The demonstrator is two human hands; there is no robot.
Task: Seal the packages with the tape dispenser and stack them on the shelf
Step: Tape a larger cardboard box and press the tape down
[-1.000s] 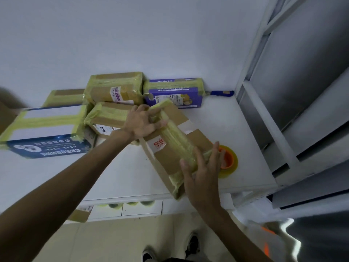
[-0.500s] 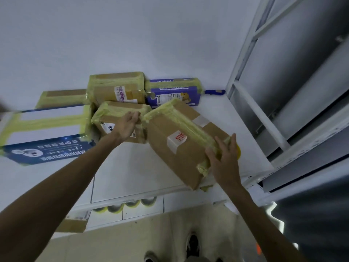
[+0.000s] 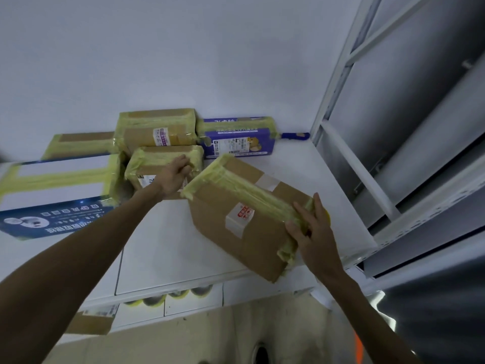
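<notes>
The cardboard package [image 3: 210,222] is sitting tilted at the front right of the white tabletop [image 3: 170,245], with its near corner hanging out past the front edge. The right hand [image 3: 315,232] is pressing flat against its taped right end, fingers straight and spread. The left hand [image 3: 172,177] is gripping the small taped package [image 3: 162,158] just beside it, fingers curled over that package's top edge. A bare stretch of tabletop is lying open in front of the left arm and along the right side toward the shelf rack [image 3: 337,74].

Every box is showing wrinkled, glossy yellow-green tape over plain brown card. A large white and blue box [image 3: 60,185] is filling the left side. Behind it a flat brown package [image 3: 81,143] is lying low. A taller brown package [image 3: 154,130] and a purple box [image 3: 236,143] are standing against the wall [image 3: 183,48]. A blue handle [image 3: 294,135] is poking out beside the purple box.

The tabletop is looking smooth and panelled. Tape rolls [image 3: 181,294] are lining up under its front edge, above a beige floor [image 3: 210,332]. The rack's white metal bars are rising on the right.
</notes>
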